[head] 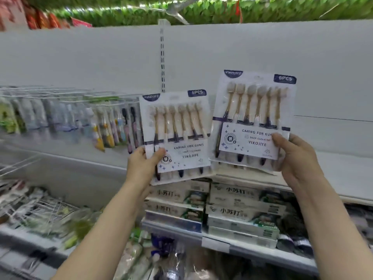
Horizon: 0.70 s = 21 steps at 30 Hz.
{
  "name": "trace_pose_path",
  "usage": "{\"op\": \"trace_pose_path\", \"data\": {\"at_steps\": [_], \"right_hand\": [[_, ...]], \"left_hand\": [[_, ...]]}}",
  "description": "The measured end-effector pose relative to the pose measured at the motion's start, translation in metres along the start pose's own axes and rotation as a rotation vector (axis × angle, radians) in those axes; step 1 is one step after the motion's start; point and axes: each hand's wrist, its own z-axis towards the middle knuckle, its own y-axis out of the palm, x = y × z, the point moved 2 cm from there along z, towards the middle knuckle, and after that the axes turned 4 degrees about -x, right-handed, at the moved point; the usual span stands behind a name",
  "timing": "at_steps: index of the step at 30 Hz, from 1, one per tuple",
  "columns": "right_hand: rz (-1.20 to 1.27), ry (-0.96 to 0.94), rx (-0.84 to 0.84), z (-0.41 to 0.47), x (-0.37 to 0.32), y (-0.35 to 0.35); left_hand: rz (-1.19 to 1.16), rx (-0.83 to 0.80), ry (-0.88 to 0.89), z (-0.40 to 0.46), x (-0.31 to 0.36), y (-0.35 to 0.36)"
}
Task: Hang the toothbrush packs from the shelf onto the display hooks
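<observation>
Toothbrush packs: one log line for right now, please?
left hand: holds left pack | right hand: holds right pack | neither hung yet

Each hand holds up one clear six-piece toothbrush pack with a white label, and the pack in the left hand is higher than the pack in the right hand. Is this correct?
Not quite. In the head view, the right hand holds its clear six-piece toothbrush pack with a white label higher; the left hand holds its matching pack lower. The rest is right.

A shop aisle: hanging packs on display hooks (60,98) at centre left, stacked toothpaste boxes (238,211) on a shelf (252,250) at lower centre right.
</observation>
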Motion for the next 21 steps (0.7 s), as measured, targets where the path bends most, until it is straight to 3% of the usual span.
{"op": "trace_pose_path", "data": {"at_steps": [11,21], "right_hand": [[-0.048,-0.071,-0.201,-0.12,0.114,0.327],[-0.039,-0.056,-0.422,-0.168,0.227,0.594]], "left_hand": [[0.034,0.348,0.08,-0.025,0.008,-0.384],[0.027,0.508,0.118,-0.002,-0.001,-0.611]]}}
